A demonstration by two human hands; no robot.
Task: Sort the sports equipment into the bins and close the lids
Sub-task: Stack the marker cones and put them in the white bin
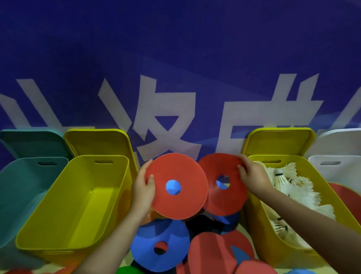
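Blue banner wall (186, 34) with big white characters fills the background, bins lined up against its base. Left hand (141, 189) is raised, fingers curled over the far rim and thumb on the face of a red disc (177, 188), gripping it. Right hand (255, 176) pinches the rim of a second red disc (222, 185) the same way; the first disc's edge overlaps the second. Both discs are held above the disc pile (188, 255), which lies between the empty yellow bin (71, 216) on its left and the yellow shuttlecock bin (274, 234) on its right. Shuttlecocks (292, 182) fill that bin, partly covered by the right forearm. Teal bin (9, 201) sits left of the empty yellow bin, cropped by the frame. White bin (358, 168) on the far right holds a red disc, cut off at the edge. Lids stand open against the banner behind every bin. Pile bottom is cropped; floor barely shows. Open room above the empty yellow bin.
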